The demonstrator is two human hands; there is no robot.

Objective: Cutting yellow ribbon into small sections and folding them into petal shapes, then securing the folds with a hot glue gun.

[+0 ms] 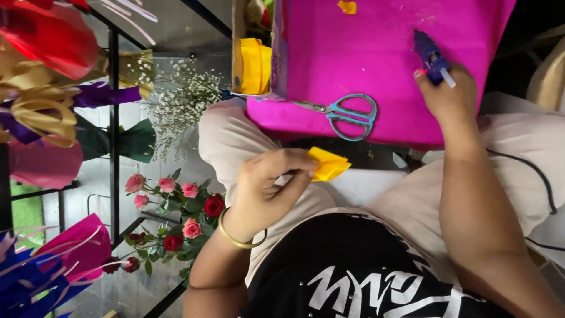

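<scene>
My left hand (268,182), with a gold bangle on its wrist, pinches a small folded piece of yellow paper (328,165) above my lap. My right hand (450,97) is stretched out over a bright pink sheet (365,53) and grips a blue-purple glue gun (431,58), a glue stick poking from its back. Blue-handled scissors (347,113) lie shut on the pink sheet, between my two hands. A small yellow scrap (347,7) rests near the sheet's far edge.
A roll of yellow ribbon (253,65) sits in a cardboard box beside the pink sheet. Pink and red roses (176,212) and white baby's breath (182,100) lie to the left. Wrapped bouquets (47,88) hang on a black rack. A black cable (541,176) crosses my right leg.
</scene>
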